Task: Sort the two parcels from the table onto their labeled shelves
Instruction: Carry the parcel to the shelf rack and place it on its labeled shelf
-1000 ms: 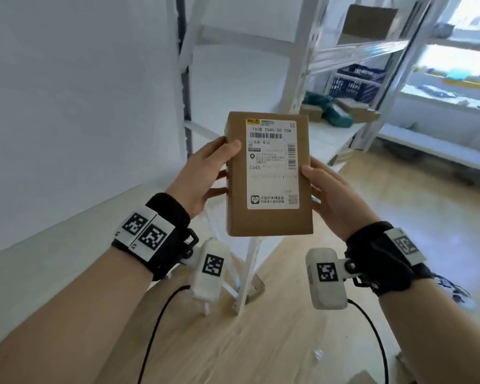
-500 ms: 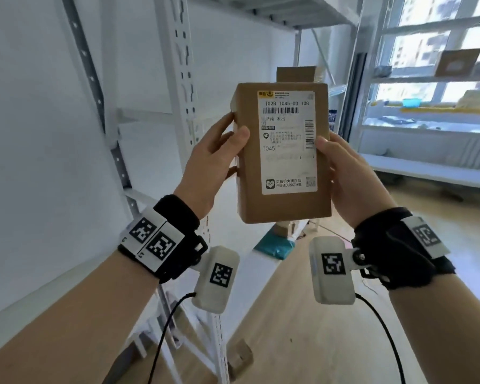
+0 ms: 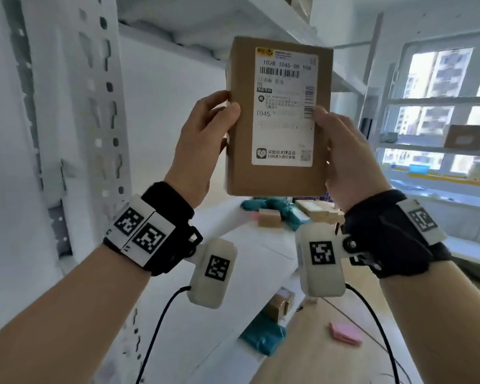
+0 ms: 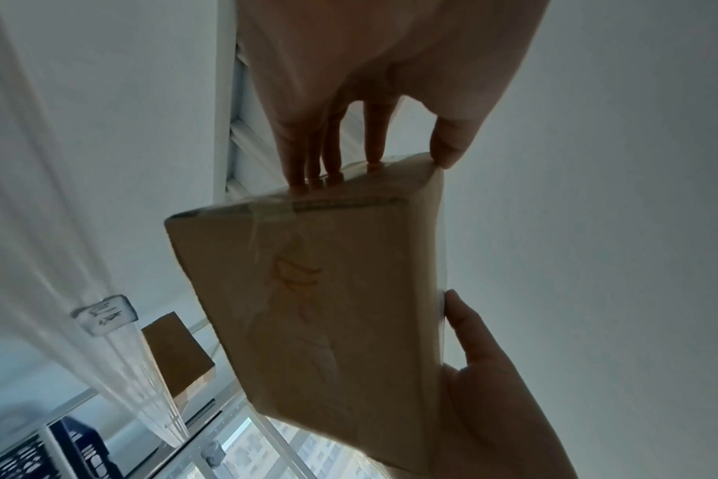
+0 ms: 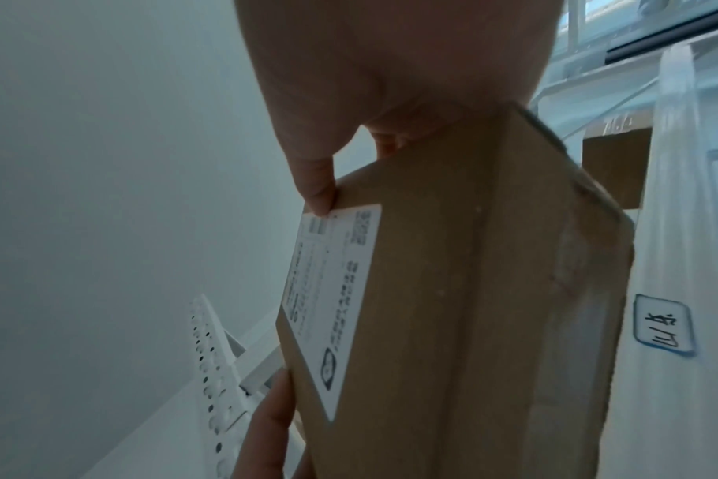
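Observation:
A brown cardboard parcel [image 3: 275, 178] with a white shipping label reading T045 is held upright in front of the white shelving. My left hand [image 3: 222, 115] grips its left edge, thumb on the front and fingers behind. My right hand [image 3: 327, 120] grips the right edge the same way. In the left wrist view the parcel's [image 4: 329, 291] taped back shows, with the left hand [image 4: 377, 162] at its top edge. The right wrist view shows the parcel [image 5: 472, 291] beside a handwritten shelf label [image 5: 663, 325] on the upper shelf's front. The second parcel is not identifiable.
A perforated white upright [image 3: 100, 106] stands close on the left. The upper shelf [image 3: 261, 18] runs overhead and carries a cardboard box [image 5: 615, 168]. The middle shelf [image 3: 261, 245] holds teal bags and small boxes. More parcels [image 3: 263, 333] sit lower down; a pink item [image 3: 344, 332] lies on the floor.
Both hands have lifted the parcel higher while keeping the same hold. The view has swung up from the floor and low shelves to the upper shelf.

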